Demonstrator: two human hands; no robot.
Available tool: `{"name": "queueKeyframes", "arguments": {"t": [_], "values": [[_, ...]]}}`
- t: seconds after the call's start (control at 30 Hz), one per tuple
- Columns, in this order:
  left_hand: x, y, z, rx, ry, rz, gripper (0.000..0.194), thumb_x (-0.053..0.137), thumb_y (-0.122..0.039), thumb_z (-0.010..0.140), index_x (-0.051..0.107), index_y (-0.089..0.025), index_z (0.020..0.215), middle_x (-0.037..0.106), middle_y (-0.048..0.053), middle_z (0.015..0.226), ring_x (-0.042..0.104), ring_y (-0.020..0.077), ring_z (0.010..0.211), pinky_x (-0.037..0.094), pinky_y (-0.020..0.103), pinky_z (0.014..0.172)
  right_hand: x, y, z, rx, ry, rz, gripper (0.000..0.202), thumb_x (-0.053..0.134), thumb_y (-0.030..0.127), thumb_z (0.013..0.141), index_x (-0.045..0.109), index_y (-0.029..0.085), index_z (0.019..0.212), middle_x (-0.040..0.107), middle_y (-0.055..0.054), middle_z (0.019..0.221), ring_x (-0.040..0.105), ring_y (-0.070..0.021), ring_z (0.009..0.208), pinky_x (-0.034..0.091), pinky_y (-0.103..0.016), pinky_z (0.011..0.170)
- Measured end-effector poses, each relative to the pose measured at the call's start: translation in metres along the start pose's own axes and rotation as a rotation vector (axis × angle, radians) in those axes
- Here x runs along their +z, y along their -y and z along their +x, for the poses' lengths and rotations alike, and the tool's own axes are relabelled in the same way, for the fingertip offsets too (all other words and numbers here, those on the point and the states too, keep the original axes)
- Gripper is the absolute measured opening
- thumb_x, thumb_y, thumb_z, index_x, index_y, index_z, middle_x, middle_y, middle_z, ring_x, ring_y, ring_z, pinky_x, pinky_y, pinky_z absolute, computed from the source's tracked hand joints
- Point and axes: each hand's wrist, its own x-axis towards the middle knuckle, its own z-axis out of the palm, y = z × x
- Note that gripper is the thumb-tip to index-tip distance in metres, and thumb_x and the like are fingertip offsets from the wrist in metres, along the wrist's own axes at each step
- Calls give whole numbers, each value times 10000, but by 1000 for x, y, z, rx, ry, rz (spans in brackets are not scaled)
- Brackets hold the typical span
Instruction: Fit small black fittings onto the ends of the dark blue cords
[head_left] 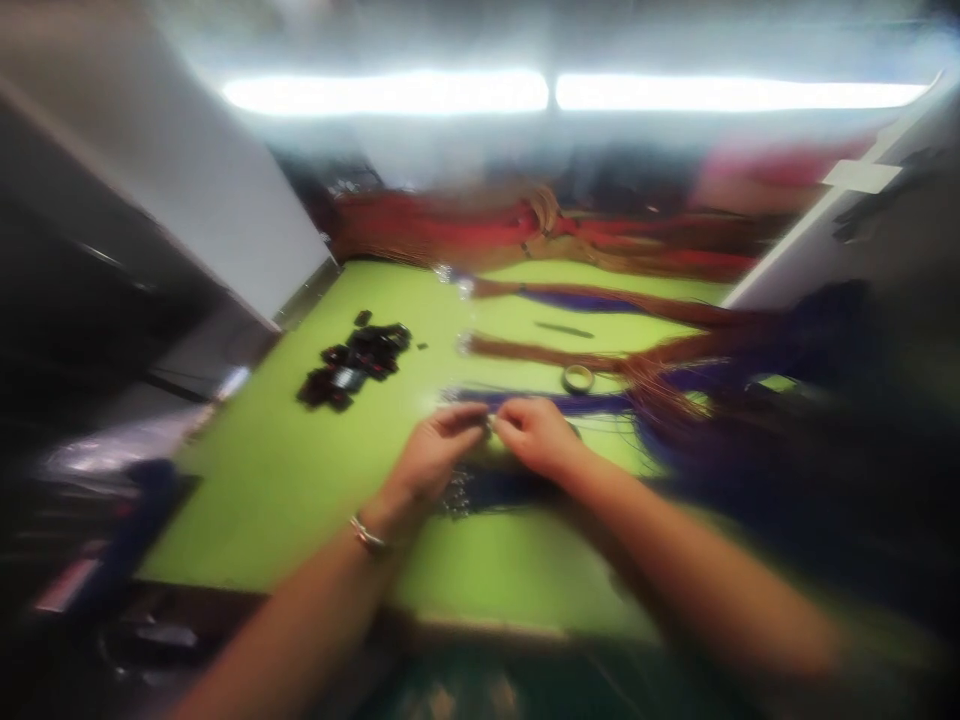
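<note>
Left hand [431,455] and right hand [541,436] met over the table [277,500], both pinched narrow on a small piece [487,426].
Left of the hands, the black parts [356,362] lay in a loose heap, apart from the wires, probably so single ones could be picked out. The left fingertips closed on the piece from one side, perhaps to steady it; blur hid its shape and whether a wire ran into it. The right fingertips pressed in from the other side, likely for fine control. Just beyond the hands lay the blue wires [600,403], then the tape [578,379] and the brown wires [540,350], their pale ends [463,343] pointing left, seemingly for easy reach. The bundles trailed off rightward, perhaps to keep their length aside.
</note>
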Motion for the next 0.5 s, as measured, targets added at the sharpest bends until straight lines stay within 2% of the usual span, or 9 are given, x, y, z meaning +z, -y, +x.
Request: {"name": "queueKeyframes", "arguments": {"t": [0.13,0.27,0.37,0.5], "values": [[-1,6,2,34,17,48,331,750,-221,660,696,-151,979,697,88,980,616,184,891,468,303,844,4,-2,-1,27,-9,-72,187,497,191,769,602,157,618,584,7,590,447,-93,552,308,-207,546],[0,3,2,4,14,-4,354,760,-217,645,694,-152,986,695,84,964,616,180,875,474,308,829,3,0,-1,41,29,-72,201,503,218,788,617,151,637,611,-2,629,472,-93,578,326,-207,564],[2,-3,1,-25,10,-53,345,764,-206,639,694,-156,972,687,73,961,609,162,863,480,288,801,-13,2,5,33,89,-98,187,505,236,796,650,161,705,642,-2,676,510,-96,615,354,-205,592],[4,-13,1,-67,-46,-120,343,777,-193,619,692,-163,949,674,46,916,599,120,787,480,254,746,-48,-6,34,58,4,-387,192,486,236,813,670,192,844,679,-32,858,571,-137,780,391,-228,696]]}}
